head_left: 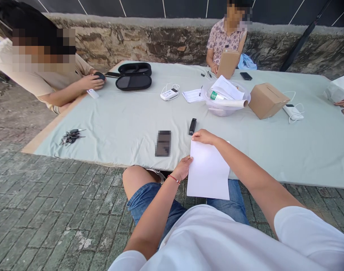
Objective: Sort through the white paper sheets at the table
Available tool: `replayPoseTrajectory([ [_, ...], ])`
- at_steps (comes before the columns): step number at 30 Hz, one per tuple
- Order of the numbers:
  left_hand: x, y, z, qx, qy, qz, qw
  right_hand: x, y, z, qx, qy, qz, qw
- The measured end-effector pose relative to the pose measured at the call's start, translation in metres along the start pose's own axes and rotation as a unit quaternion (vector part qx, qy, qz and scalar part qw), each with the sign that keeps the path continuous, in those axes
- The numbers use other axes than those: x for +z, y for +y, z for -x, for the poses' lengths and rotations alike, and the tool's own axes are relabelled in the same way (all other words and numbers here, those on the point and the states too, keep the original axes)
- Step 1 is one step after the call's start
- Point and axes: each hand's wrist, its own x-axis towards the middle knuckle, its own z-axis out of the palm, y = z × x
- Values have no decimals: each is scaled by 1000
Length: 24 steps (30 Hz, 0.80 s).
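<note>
A blank white sheet of paper [208, 171] hangs over the near edge of the table, its lower part above my lap. My left hand [183, 168] pinches its left edge, the thumb lying on top. Across the top, my right hand [202, 136] is closed on the upper left corner, fingers bent over the edge. Just beyond that hand lies a black stapler [192, 126]. Left of the paper rests a dark flat item [163, 143], blurred out. Whether the paper is one sheet or several, I cannot tell.
On the cloth-covered table [123, 124] lie keys [71, 137], a black case [133, 77], a white power bank [170, 94], a plastic basin [221, 109] of papers, a cardboard box [267, 101] and a phone [246, 76]. People sit at the left, far side and right edge.
</note>
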Motion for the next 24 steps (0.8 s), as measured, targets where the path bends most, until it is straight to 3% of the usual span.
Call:
replayPoseTrajectory([
  [12,0,-1,0,3,5,-13,1000,0,4,0,8,11,9,1000],
  [18,1,-4,5,20,64,-72,995,-2,10,-4,17,49,32,998],
  [24,0,9,2,23,124,-138,982,4,13,-25,89,50,49,994],
])
